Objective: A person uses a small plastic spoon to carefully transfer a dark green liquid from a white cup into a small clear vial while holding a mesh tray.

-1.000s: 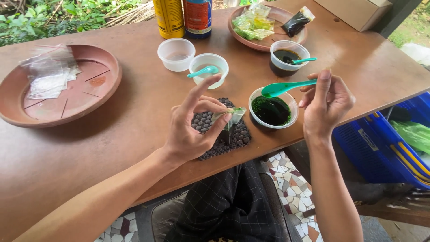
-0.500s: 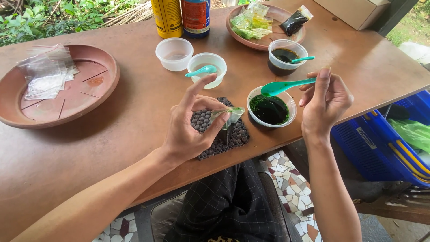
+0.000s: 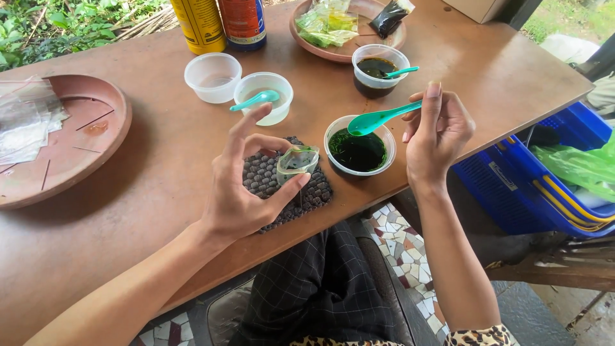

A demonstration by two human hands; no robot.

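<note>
right hand (image 3: 435, 138) fingers pinch a green spoon (image 3: 379, 118) right of centre frame, long axis slanting, bowl pointing lower left over the dark bowl (image 3: 359, 151); left hand (image 3: 246, 186) pinches a small clear bag (image 3: 297, 160).

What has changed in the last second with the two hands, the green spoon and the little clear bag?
Almost nothing moved. The right hand still holds the green spoon above the bowl of dark green liquid, bowl end over the liquid. The left hand still pinches the small clear bag open over the dark woven mat. Nothing was picked up or let go; the other cups and clay dishes lie as before.
</note>
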